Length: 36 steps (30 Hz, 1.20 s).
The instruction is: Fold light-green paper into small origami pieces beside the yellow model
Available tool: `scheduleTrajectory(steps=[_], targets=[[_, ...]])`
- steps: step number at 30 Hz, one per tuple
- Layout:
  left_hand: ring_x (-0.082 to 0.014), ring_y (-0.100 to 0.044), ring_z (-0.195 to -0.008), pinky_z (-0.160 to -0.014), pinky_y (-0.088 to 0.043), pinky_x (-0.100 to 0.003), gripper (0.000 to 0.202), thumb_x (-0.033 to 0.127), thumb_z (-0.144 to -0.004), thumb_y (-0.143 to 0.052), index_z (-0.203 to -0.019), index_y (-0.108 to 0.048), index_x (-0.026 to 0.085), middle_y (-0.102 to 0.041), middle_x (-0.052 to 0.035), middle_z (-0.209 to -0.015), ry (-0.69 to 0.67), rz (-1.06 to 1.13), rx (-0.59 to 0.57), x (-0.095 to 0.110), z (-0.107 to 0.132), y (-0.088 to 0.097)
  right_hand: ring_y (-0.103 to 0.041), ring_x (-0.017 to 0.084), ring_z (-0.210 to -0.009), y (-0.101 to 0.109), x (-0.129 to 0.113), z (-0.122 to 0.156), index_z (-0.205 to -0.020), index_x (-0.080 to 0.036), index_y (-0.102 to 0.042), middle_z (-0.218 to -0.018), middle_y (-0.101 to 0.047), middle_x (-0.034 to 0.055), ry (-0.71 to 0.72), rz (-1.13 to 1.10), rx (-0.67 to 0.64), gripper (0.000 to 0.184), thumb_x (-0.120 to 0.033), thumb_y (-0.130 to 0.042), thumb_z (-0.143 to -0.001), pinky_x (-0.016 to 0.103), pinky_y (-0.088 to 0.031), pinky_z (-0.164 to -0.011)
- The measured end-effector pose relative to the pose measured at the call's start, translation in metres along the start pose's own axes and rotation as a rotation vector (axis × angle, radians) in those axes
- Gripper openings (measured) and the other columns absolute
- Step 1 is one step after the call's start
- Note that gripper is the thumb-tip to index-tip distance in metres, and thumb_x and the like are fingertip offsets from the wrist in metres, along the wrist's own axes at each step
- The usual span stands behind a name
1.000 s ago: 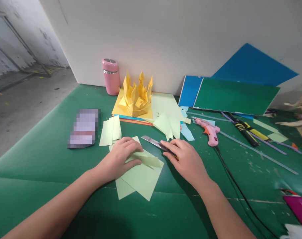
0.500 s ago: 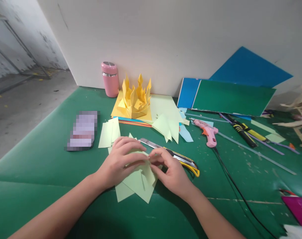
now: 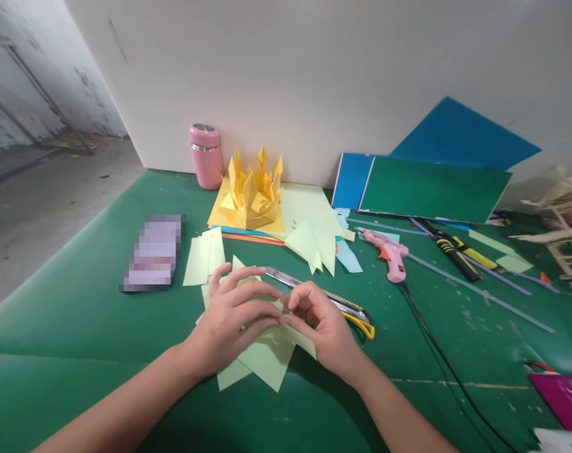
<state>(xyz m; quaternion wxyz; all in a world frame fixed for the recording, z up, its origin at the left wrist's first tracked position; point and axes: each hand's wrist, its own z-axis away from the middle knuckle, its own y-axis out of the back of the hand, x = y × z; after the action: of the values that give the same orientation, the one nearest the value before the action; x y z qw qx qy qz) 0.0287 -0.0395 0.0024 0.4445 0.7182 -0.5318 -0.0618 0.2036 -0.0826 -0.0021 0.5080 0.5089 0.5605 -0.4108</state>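
My left hand (image 3: pixel 233 318) rests on a stack of pale green paper sheets (image 3: pixel 267 358) on the green mat, its fingers curled onto the top sheet and gripping its edge. My right hand (image 3: pixel 321 324) meets it from the right and pinches the same top sheet with thumb and fingers. A yellow-handled utility knife (image 3: pixel 335 302) with its blade out lies on the mat just behind my right hand, free of both hands.
More pale green pieces (image 3: pixel 205 255) lie to the left, green triangles (image 3: pixel 314 242) behind. A yellow folded-paper crown (image 3: pixel 253 189), pink flask (image 3: pixel 204 156), pink glue gun (image 3: pixel 389 255) with black cord (image 3: pixel 443 358), pliers (image 3: pixel 455 251), blue and green boards (image 3: pixel 427 189) and a blurred object (image 3: pixel 154 251).
My right hand let go of the knife, which now lies on the mat, and came to the paper. Both hands now pinch and lift the top green sheet.
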Motion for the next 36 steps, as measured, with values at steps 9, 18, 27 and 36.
scheduleTrajectory(steps=[9,18,27,36], targets=[[-0.0149,-0.061,-0.069,-0.062,-0.05,-0.026,0.007,0.019,-0.086,-0.052,-0.083,-0.057,0.021,-0.064,-0.0009,-0.077,0.251,-0.046,0.134,-0.025,-0.004,0.02,-0.067,0.02,-0.084,0.024,0.011,-0.006,-0.107,-0.021,-0.066,-0.109,-0.068,0.0096,0.184,0.51,0.435,0.026,-0.023,-0.047,-0.09,0.034,-0.056,-0.072],[-0.0228,-0.062,-0.08,-0.072,-0.052,-0.037,0.023,0.026,-0.087,-0.036,-0.085,-0.058,0.019,-0.063,-0.0089,-0.091,0.46,-0.35,0.03,-0.053,-0.005,0.04,-0.056,0.034,-0.113,0.052,0.01,-0.009,-0.121,-0.016,-0.06,-0.126,-0.059,0.0176,0.249,1.143,0.492,0.036,-0.027,-0.041,-0.093,0.053,-0.048,-0.087],[-0.0314,-0.053,-0.11,-0.091,-0.046,-0.05,0.033,0.016,-0.087,-0.034,-0.088,-0.067,0.017,-0.058,-0.0147,-0.12,0.331,-0.498,-0.019,-0.062,0.0,0.037,-0.064,0.023,-0.086,0.019,-0.001,-0.001,-0.101,-0.016,-0.066,-0.095,-0.072,0.0075,0.369,0.94,-0.068,0.018,-0.026,-0.059,-0.087,0.04,-0.052,-0.081],[-0.0285,-0.054,-0.111,-0.093,-0.047,-0.046,0.047,0.04,-0.081,-0.062,-0.123,-0.053,0.022,-0.06,-0.0103,-0.121,0.214,-0.12,-0.325,-0.034,0.005,0.017,-0.061,0.027,-0.096,0.012,0.001,-0.003,-0.119,-0.02,-0.06,-0.105,-0.067,0.0084,0.24,0.979,-0.067,0.042,-0.026,-0.07,-0.079,0.044,-0.053,-0.082]])
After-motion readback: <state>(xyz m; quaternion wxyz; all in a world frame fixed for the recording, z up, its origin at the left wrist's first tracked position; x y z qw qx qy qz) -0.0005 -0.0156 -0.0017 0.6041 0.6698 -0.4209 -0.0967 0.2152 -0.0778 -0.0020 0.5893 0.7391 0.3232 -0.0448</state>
